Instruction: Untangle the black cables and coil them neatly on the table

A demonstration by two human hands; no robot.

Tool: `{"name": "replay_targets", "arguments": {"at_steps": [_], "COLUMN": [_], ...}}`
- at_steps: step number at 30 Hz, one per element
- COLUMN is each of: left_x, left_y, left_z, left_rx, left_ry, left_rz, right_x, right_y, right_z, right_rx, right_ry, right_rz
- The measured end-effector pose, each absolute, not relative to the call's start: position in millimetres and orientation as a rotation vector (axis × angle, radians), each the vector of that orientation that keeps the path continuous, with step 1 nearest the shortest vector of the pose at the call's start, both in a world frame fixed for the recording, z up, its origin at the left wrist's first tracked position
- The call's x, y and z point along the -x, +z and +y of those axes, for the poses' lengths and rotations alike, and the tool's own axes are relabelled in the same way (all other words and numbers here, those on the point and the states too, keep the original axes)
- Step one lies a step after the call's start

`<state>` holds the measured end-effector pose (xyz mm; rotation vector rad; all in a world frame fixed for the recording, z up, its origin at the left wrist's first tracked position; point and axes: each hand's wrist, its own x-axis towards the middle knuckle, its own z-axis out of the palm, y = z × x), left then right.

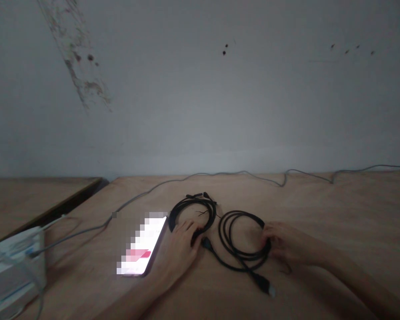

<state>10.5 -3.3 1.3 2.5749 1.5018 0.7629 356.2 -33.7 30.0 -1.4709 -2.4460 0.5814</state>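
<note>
Two coils of black cable lie side by side on the wooden table (320,209). My left hand (180,249) rests on the near side of the left coil (193,209), fingers bent over the cable. My right hand (283,244) grips the right edge of the right coil (243,235), fingers curled round the strands. A black plug with a light tip (265,284) trails from the right coil toward me. A phone (142,246) with a lit screen lies just left of my left hand.
A thin grey wire (240,174) runs along the back of the table by the pale wall and down to a white box (13,266) at the left edge. A second wooden surface (30,195) sits at the far left.
</note>
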Motion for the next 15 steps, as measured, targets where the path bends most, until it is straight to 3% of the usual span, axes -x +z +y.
{"name": "replay_targets", "arguments": {"at_steps": [8, 12, 15], "left_x": [-8, -8, -7], "left_y": [-1, 0, -1], "left_z": [-1, 0, -1], "left_rx": [-2.613, -2.605, -2.605], "left_ry": [0.896, 0.888, 0.867], "left_rz": [1.493, 1.52, 1.526], "right_x": [-356, -357, -360], "right_y": [16, 9, 15], "right_z": [-29, -30, -34], "right_rx": [1.671, 1.636, 1.519], "right_ry": [0.562, 0.403, 0.459], "right_rz": [-2.395, -2.408, -2.439]}}
